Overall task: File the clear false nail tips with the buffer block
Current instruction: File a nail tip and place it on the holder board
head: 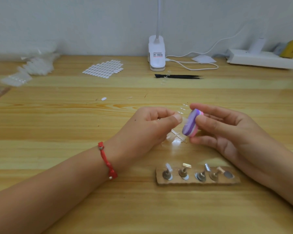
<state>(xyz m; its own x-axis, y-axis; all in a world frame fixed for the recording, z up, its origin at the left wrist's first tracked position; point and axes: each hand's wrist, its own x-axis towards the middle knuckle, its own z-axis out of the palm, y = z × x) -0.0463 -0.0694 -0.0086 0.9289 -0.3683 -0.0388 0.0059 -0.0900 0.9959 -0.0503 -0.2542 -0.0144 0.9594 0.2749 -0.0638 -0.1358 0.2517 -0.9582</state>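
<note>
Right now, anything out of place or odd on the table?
Minor only. One white oval tab lies loose mid-table, apart from the sheet of tabs. The holder strip carries four stands; its rightmost disc sits bare.

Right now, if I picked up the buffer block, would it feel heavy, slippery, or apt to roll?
Probably light: the right hand holds the buffer block with only thumb and fingertips. Its coloured layers look like foam, so likely slightly soft, not fragile. Its outline is rounded, so on edge it might roll.
</note>
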